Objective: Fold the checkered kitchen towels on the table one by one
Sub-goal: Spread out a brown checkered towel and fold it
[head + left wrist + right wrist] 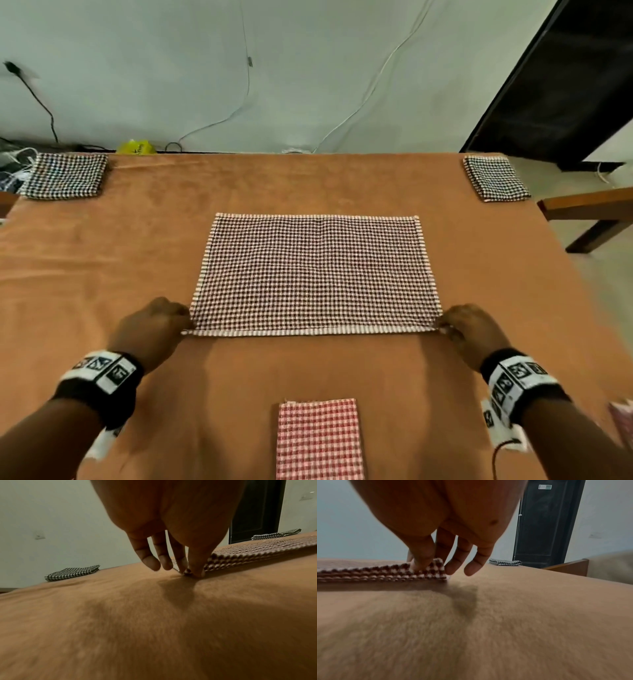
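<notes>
Towel (313,270) corners pinched by both hands (156,323).

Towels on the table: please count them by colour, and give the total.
Dark brown-and-white checkered towel, spread in the middle, pinched by the left hand and right hand: 1
Black-and-white checkered towels, folded, at the far corners: 2
Red-and-white checkered towel, folded, near edge: 1
Total: 4
</notes>
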A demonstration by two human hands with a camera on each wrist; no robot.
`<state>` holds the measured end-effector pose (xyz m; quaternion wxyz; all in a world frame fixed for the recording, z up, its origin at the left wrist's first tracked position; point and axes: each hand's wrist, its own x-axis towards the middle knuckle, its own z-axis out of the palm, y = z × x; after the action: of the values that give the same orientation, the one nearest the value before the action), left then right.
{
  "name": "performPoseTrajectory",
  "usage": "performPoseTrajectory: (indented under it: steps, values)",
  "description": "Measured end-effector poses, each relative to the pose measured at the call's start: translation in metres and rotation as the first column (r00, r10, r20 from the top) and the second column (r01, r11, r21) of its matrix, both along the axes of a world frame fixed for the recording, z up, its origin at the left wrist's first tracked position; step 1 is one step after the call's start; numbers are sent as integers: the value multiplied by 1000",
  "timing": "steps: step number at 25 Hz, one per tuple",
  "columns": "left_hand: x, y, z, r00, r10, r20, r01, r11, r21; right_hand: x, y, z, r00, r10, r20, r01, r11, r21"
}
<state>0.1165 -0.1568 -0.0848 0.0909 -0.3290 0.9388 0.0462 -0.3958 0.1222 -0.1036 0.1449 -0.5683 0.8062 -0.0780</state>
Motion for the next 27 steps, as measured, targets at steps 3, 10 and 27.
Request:
performPoseTrajectory:
  steps: [3,10,27]
  values:
    - [-1,22,8,997,64,31,-64,998,-18,9,10,5,999,-36,-39,42,986,164]
    - [-99,34,25,967,110,-230,-80,987,139,128,-90,36,997,-16,78,8,995,100]
    - [-127,-11,-48,982,146,122,-166,971,173,106,-131,-25,990,-125,-59,137,931,337]
